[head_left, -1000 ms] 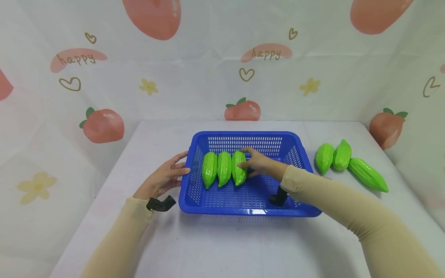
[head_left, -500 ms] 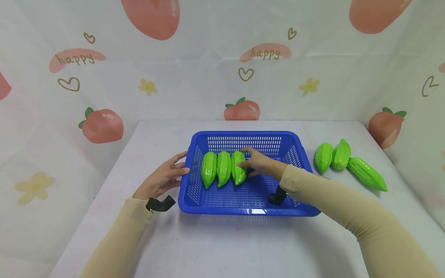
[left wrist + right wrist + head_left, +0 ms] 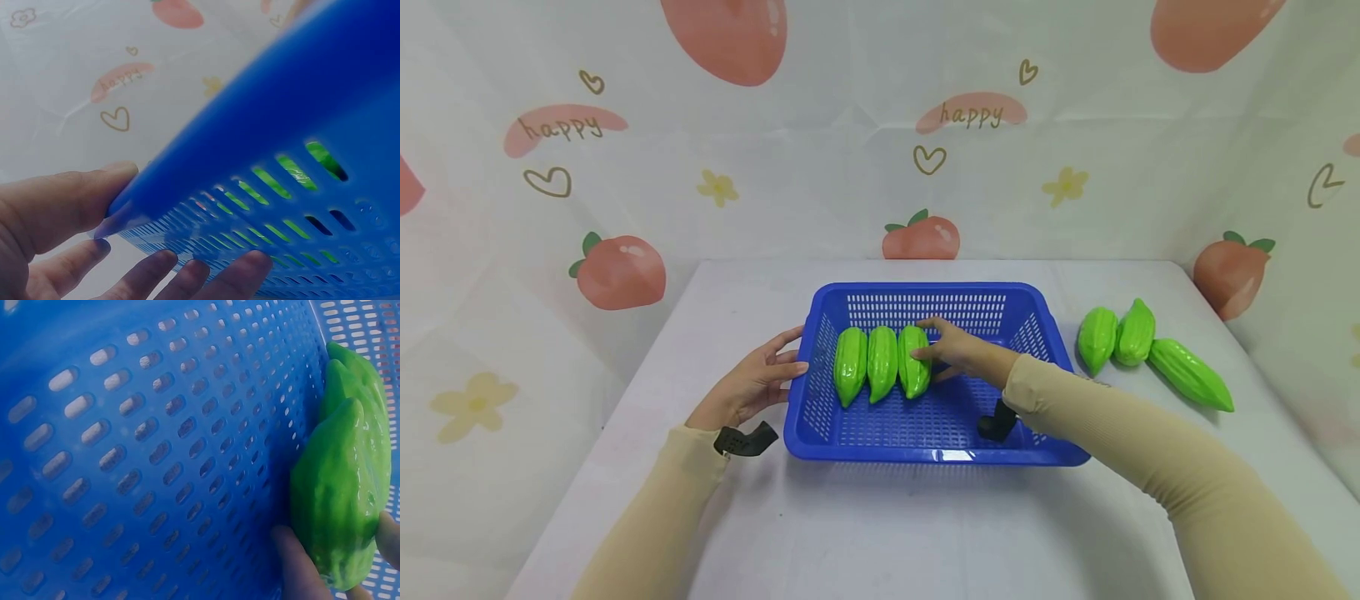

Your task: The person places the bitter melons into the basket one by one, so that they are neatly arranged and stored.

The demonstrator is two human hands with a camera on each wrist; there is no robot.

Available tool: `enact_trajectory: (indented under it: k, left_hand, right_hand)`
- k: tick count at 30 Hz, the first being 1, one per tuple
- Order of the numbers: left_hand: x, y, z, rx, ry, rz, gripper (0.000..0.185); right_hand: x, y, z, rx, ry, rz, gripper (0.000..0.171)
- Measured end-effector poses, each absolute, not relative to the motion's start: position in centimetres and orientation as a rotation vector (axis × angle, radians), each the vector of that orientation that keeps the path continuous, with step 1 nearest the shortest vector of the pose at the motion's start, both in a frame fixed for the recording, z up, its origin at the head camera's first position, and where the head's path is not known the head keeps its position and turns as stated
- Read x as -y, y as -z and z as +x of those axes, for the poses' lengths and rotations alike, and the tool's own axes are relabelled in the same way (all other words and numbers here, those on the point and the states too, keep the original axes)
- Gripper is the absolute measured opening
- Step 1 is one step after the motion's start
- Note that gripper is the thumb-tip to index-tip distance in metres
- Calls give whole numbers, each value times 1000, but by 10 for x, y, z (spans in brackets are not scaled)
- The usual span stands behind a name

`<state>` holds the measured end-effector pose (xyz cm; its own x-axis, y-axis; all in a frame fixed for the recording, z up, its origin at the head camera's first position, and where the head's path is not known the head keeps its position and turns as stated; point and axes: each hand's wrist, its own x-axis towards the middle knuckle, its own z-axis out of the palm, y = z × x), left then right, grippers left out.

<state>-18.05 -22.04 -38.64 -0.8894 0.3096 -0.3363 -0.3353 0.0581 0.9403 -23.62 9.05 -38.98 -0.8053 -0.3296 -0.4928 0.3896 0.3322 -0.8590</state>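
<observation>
Three bright green, glossy, ridged bitter melons stand side by side in a blue plastic basket (image 3: 880, 455) in the head view: a left one (image 3: 850, 367), a middle one (image 3: 882, 365) and a right one (image 3: 913, 377). My right hand (image 3: 958, 348) reaches into the basket and grips the right bitter melon, thumb on its near side and fingers around its far end. The right wrist view shows that bitter melon (image 3: 337, 487) between thumb and fingers. My left hand (image 3: 748, 382) holds the basket's left side, thumb at the rim (image 3: 181, 156), fingers along the slotted outer wall.
On the white table (image 3: 880, 533), right of the basket, lie three more bitter melons: two close together (image 3: 1097, 340) and a longer one (image 3: 1191, 375) slanting toward the front right. A printed cloth (image 3: 820, 183) hangs behind the table. Each wrist wears a black device (image 3: 747, 440).
</observation>
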Motion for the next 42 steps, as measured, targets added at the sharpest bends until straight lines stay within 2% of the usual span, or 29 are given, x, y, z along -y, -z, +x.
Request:
enact_trajectory:
  k: [42]
  left_hand:
    - [220, 385, -180, -1886, -1888, -19, 79]
  right_hand:
    - [-101, 390, -239, -1952, 1537, 31, 67]
